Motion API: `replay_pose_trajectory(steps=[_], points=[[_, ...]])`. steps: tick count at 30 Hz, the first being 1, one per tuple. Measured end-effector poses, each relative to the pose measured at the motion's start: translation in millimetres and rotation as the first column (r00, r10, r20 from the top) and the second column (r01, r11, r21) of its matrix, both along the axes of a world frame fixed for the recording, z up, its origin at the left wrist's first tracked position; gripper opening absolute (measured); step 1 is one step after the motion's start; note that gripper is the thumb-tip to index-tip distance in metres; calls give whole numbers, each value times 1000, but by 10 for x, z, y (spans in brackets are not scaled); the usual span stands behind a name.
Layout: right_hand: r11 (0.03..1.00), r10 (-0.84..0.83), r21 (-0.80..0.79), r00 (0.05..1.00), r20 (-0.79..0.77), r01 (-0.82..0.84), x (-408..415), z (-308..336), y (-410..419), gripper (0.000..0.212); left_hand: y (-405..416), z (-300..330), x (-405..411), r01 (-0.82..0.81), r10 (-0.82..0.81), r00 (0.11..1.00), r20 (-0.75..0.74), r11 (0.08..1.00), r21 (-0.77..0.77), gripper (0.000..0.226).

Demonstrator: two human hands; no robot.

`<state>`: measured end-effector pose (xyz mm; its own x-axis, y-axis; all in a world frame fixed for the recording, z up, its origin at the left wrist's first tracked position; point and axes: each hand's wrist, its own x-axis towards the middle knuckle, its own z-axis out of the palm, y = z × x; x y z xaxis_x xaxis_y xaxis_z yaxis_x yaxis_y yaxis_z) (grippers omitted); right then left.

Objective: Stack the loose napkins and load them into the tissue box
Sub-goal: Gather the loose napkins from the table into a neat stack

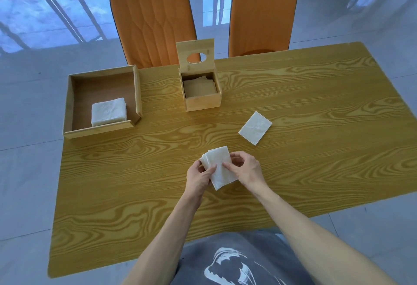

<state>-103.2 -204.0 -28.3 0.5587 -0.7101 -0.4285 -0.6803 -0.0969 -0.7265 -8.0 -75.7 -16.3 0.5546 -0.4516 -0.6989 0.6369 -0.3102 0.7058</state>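
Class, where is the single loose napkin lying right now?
The single napkin lies flat on the table, right of centre, just beyond the right hand, near the open tissue box.

Two orange chairs (153, 22) behind wooden table (316, 95), tiled floor (27, 171)

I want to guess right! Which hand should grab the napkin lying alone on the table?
Probably the right hand. The single napkin lies on its side, just beyond it, while the left hand can hold the stack steady.

wooden table (316, 108), tray (67, 104), tissue box (203, 101), napkin (255, 128)
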Motion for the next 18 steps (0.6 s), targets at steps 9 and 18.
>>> replay_pose_trajectory(steps=[9,18], points=[[901,-430,-111,899,-83,420,138,124,-506,38,9,-31,125,-68,68,998,2,997,46,22],[843,-536,-83,815,-220,532,359,94,-786,54,-76,13,195,-85,86,996,-2,995,51,26]])
